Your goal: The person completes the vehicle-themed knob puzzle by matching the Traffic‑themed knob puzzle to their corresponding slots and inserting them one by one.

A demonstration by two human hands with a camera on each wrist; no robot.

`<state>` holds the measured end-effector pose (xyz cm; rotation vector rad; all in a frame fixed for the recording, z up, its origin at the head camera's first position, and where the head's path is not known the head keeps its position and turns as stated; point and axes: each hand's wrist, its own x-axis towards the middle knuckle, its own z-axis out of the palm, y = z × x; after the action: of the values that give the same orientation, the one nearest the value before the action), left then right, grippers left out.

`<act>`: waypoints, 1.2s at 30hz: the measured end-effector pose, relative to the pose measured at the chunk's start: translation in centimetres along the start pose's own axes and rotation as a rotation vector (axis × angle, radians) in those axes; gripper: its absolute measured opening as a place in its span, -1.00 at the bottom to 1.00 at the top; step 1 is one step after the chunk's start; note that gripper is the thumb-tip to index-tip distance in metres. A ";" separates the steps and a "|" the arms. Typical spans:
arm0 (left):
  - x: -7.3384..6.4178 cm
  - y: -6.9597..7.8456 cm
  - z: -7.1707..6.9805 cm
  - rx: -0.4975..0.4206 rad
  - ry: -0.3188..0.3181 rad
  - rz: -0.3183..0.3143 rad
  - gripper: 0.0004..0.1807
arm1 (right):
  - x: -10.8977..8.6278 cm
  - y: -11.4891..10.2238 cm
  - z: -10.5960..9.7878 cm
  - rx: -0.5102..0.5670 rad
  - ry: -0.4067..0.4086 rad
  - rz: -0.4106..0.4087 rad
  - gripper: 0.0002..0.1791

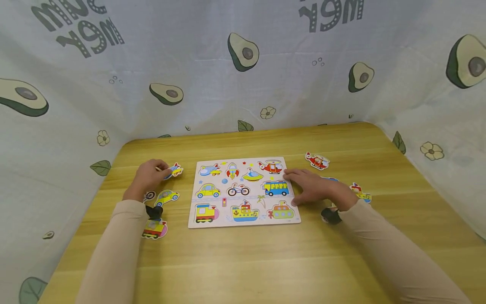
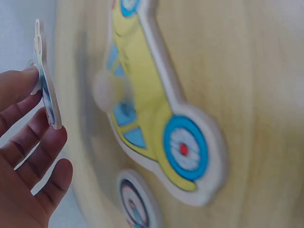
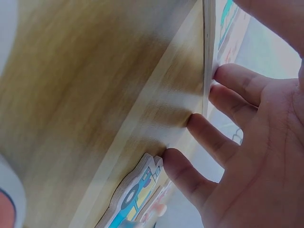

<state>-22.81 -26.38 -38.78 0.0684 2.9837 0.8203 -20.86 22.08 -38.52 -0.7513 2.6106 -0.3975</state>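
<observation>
Pinching in the left hand (image 1: 148, 179) a flat blue, yellow and red airplane-shaped wooden piece (image 1: 175, 170), with the thumb and nearest fingers at its thin edge and the rest loosely spread. Cannot tell whether lifted fully clear of the wood-grained bench (image 1: 247, 266). Could twist or drop from so slight an edge hold.

Spreading the right hand (image 1: 315, 185), gripping nothing, with fingertips at the right edge of a pale rectangular board (image 1: 225, 217) printed with colourful vehicles, lying mid-bench. Could skew the board through too firm a push, or let it slide through too light a touch. Could also brush, just beside one fingertip, a blue vehicle-shaped piece (image 3: 135, 197).

Near the left wrist, could drag a black wrist-worn object (image 1: 153, 211) into a yellow car-shaped piece (image 1: 167, 197) with a pale knob, a red-and-yellow train-shaped piece (image 1: 155, 229) or a partly hidden bicycle-shaped piece (image 1: 149, 196).

Farther right, could catch a yellow boat-shaped piece (image 1: 363, 196) with a careless backward sweep of the beige sleeve (image 1: 402, 249). Probably less exposed: beyond the right hand, at the red helicopter-shaped piece (image 1: 317, 161).
</observation>
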 end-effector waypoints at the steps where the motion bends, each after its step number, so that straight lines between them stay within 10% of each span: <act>1: 0.1 0.2 0.0 -0.009 0.001 0.004 -0.70 | 0.0 0.0 0.0 -0.001 0.000 -0.001 -0.08; 16: 1.5 4.0 -0.1 -0.020 0.030 0.048 -0.72 | -0.1 0.2 -0.1 0.005 -0.006 0.015 -0.06; 36: 2.5 8.5 3.3 -0.050 -0.033 0.129 -0.72 | 0.0 0.4 0.1 0.008 -0.001 -0.007 -0.06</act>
<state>-24.84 -17.26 -37.38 0.2723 2.9513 0.8974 -21.00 22.37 -38.77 -0.7583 2.6048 -0.4092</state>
